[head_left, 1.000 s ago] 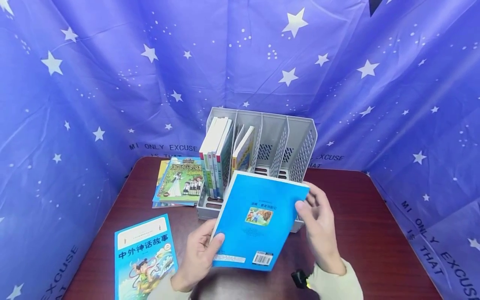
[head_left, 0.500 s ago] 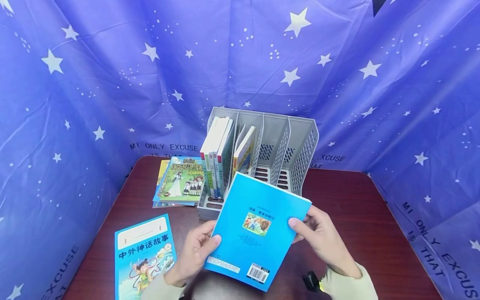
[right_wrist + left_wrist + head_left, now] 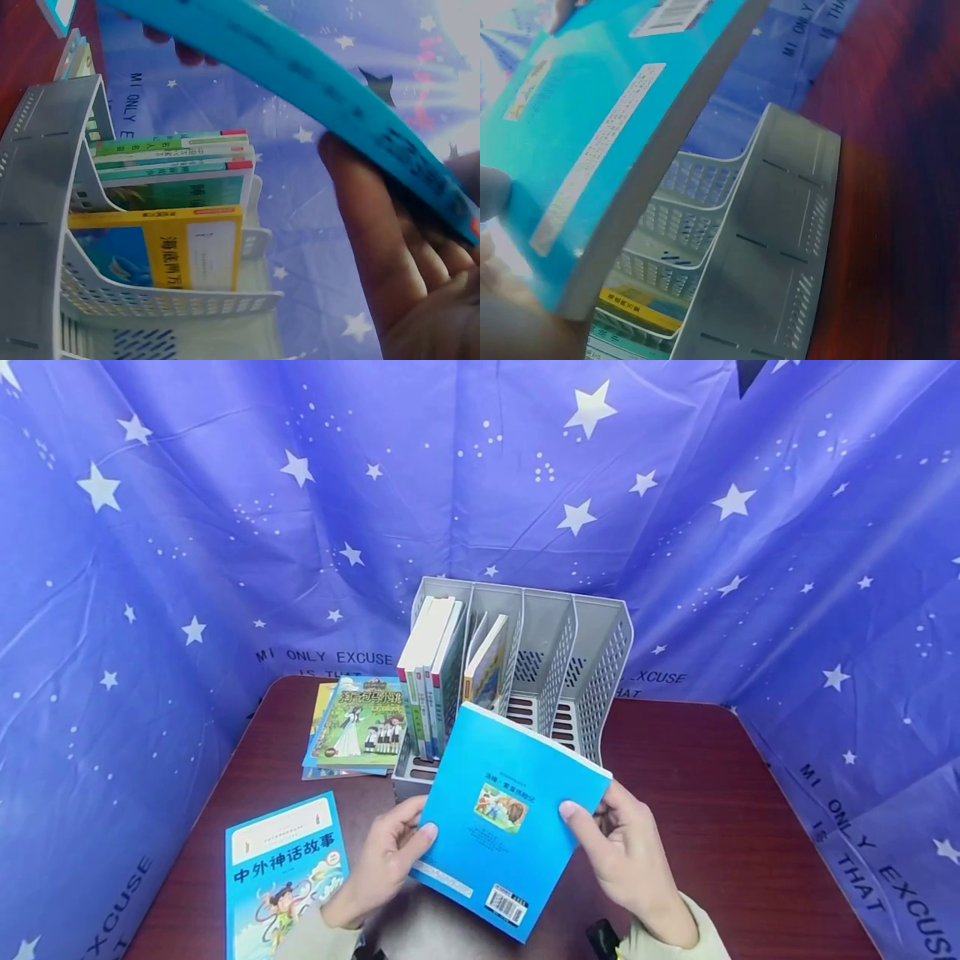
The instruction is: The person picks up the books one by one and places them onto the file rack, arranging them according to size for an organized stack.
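Observation:
A blue paperback book [image 3: 517, 852] is held up tilted in front of the rack, its back cover with a small picture and barcode facing me. My left hand [image 3: 382, 860] pinches its left edge, thumb on the cover. At the right edge my right hand [image 3: 633, 860] grips it, thumb on the cover and fingers behind. In the right wrist view the blue spine [image 3: 300, 71] runs above my right hand [image 3: 397, 247]. Behind the book stands a grey file rack [image 3: 615, 652]. Several books [image 3: 427, 668] fill its leftmost compartment; a yellow-spined book [image 3: 489, 660] leans in the second.
Another blue book [image 3: 281, 868] lies face up at the table's left front. A small stack of picture books [image 3: 360, 731] lies left of the rack. The dark red table [image 3: 720, 827] extends to the right. A blue starry curtain [image 3: 480, 485] surrounds the back and sides.
The blue book has dropped slightly and turned clockwise, its right side lower. My right hand has moved down along its edge; my left hand has hardly shifted.

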`<action>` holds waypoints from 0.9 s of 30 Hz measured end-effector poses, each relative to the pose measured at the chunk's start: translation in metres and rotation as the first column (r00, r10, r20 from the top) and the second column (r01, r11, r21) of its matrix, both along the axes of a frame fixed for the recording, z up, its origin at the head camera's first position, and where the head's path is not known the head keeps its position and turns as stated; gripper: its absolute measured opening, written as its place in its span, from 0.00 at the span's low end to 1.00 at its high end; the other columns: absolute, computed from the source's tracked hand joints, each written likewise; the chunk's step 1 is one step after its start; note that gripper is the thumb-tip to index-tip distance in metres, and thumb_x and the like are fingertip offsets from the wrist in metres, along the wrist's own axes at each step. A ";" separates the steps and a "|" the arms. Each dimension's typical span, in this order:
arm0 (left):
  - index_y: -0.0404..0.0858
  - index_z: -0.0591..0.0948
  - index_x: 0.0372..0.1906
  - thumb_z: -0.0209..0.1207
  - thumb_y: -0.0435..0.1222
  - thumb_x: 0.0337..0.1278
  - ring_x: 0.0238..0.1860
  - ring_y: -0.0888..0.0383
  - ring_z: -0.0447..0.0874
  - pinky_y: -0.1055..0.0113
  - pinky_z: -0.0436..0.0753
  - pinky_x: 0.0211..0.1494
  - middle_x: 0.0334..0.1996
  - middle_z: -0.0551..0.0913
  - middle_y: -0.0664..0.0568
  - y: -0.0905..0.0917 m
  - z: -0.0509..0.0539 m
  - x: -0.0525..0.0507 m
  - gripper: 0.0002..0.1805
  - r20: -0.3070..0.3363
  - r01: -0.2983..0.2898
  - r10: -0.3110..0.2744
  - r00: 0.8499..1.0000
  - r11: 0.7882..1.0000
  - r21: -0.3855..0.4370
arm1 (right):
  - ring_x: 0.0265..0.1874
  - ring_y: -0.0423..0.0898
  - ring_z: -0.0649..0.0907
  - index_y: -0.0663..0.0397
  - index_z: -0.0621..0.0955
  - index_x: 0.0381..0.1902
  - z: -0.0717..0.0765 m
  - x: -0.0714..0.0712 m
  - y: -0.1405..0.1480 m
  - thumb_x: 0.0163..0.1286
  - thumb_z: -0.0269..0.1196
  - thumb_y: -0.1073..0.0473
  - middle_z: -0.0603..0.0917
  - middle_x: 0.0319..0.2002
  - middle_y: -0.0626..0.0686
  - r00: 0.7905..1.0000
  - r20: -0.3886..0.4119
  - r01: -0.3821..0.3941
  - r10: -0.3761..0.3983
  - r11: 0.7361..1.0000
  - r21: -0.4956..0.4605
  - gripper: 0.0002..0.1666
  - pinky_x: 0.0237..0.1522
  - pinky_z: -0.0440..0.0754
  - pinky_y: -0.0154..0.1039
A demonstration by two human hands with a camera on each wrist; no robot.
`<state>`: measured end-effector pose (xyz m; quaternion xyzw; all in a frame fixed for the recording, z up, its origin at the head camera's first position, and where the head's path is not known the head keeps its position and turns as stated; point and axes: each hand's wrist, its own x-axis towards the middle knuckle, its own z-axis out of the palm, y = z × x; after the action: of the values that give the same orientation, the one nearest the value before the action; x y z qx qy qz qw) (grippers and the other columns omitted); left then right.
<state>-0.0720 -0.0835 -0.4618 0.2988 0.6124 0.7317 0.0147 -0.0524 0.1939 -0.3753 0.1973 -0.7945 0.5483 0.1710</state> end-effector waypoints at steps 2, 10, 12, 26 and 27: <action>0.23 0.69 0.65 0.47 0.23 0.71 0.47 0.61 0.87 0.61 0.87 0.47 0.49 0.81 0.27 0.001 -0.001 -0.001 0.20 0.004 -0.054 0.054 0.999 0.998 -0.040 | 0.23 0.37 0.87 0.59 0.80 0.55 0.002 0.003 -0.004 0.63 0.61 0.78 0.89 0.30 0.56 0.999 -0.047 0.028 -0.028 1.000 0.008 0.23 0.25 0.85 0.32; 0.31 0.74 0.63 0.55 0.27 0.68 0.56 0.59 0.83 0.64 0.83 0.57 0.57 0.81 0.38 -0.007 -0.001 0.001 0.19 -0.037 -0.268 0.267 0.963 0.938 -0.218 | 0.21 0.32 0.85 0.61 0.82 0.50 0.013 -0.001 -0.013 0.56 0.66 0.78 0.89 0.26 0.56 0.955 -0.247 0.186 -0.161 0.979 0.081 0.22 0.21 0.82 0.26; 0.34 0.77 0.60 0.55 0.28 0.69 0.55 0.55 0.84 0.63 0.83 0.56 0.55 0.83 0.43 -0.013 0.000 0.004 0.17 -0.047 -0.289 0.286 0.957 0.925 -0.248 | 0.21 0.31 0.84 0.62 0.82 0.49 0.018 -0.005 -0.014 0.56 0.67 0.76 0.89 0.25 0.55 0.942 -0.273 0.234 -0.197 0.966 0.107 0.21 0.21 0.81 0.26; 0.41 0.84 0.49 0.63 0.32 0.64 0.41 0.65 0.85 0.70 0.84 0.44 0.43 0.88 0.53 -0.076 -0.007 0.036 0.10 0.061 -0.460 0.612 0.788 0.653 -0.602 | 0.15 0.31 0.76 0.56 0.78 0.33 0.039 -0.036 -0.017 0.61 0.67 0.66 0.83 0.19 0.45 0.910 -0.274 0.374 -0.311 0.901 0.220 0.06 0.17 0.73 0.25; 0.39 0.83 0.50 0.62 0.33 0.64 0.42 0.64 0.85 0.70 0.85 0.44 0.44 0.88 0.51 -0.084 -0.009 0.037 0.11 0.085 -0.448 0.627 0.774 0.638 -0.627 | 0.15 0.32 0.75 0.56 0.77 0.32 0.040 -0.039 -0.018 0.62 0.66 0.66 0.81 0.18 0.45 0.912 -0.265 0.376 -0.313 0.897 0.233 0.06 0.16 0.72 0.25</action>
<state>-0.0348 -0.1675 -0.4706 -0.0310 0.8546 0.5178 -0.0260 -0.0912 0.1759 -0.3348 0.1345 -0.8620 0.3663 0.3236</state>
